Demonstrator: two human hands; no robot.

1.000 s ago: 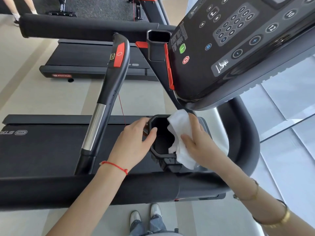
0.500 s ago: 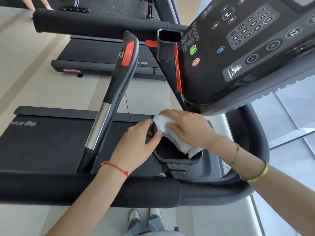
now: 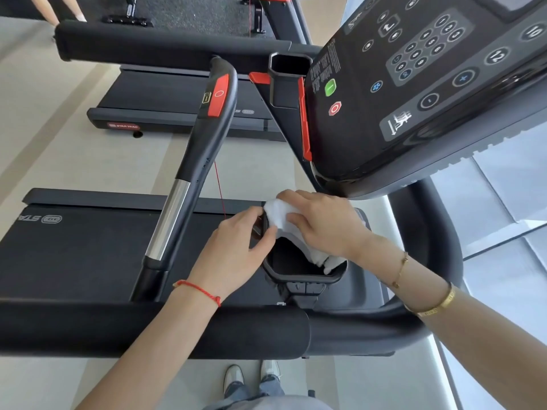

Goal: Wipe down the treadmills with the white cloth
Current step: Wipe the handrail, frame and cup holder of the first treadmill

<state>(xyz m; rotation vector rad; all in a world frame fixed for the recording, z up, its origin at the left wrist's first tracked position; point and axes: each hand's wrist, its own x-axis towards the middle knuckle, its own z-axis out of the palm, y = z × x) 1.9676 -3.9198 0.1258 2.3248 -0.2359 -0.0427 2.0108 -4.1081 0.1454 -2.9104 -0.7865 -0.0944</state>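
White crumpled cloth [image 3: 278, 216] — right hand [image 3: 322, 223] presses it onto the cup holder [image 3: 305, 276]; left hand [image 3: 236, 250] grips the rim.

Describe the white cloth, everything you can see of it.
The white cloth looks soft and fluffy, like a small towel or thick wipe, plain with no print. It is bunched and folded, draped over the far rim of the black cup holder, with its lower end hanging down inside the opening. The right hand lies on top and presses it to the rim, covering its middle. The left hand grips the holder's left edge, thumb touching or nearly touching the cloth.
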